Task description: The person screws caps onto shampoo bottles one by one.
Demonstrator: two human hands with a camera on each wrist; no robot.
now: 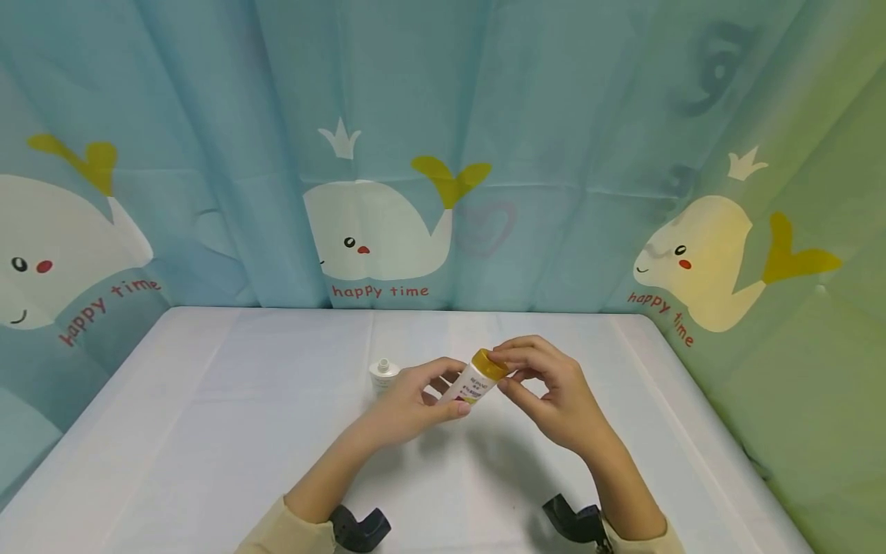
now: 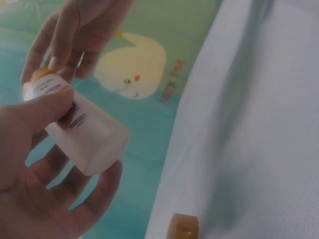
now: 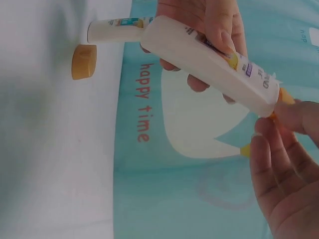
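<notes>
My left hand (image 1: 408, 404) grips a white plastic bottle (image 1: 471, 385) with a printed label, its thumb along one side. The bottle is tilted above the table, its gold cap (image 1: 490, 363) pointing up and to the right. My right hand (image 1: 557, 392) pinches that cap between thumb and fingers; in the right wrist view the fingers partly hide it. A second white bottle (image 1: 383, 372) with a bare screw neck stands upright behind the left hand. Another gold cap (image 3: 83, 62) sits loose on the table near it, also seen in the left wrist view.
A white cloth-covered table (image 1: 228, 446) lies under the hands. Around it hang blue and green curtains (image 1: 554, 154) printed with whales. Black wrist mounts (image 1: 361, 529) stick out from both sleeves.
</notes>
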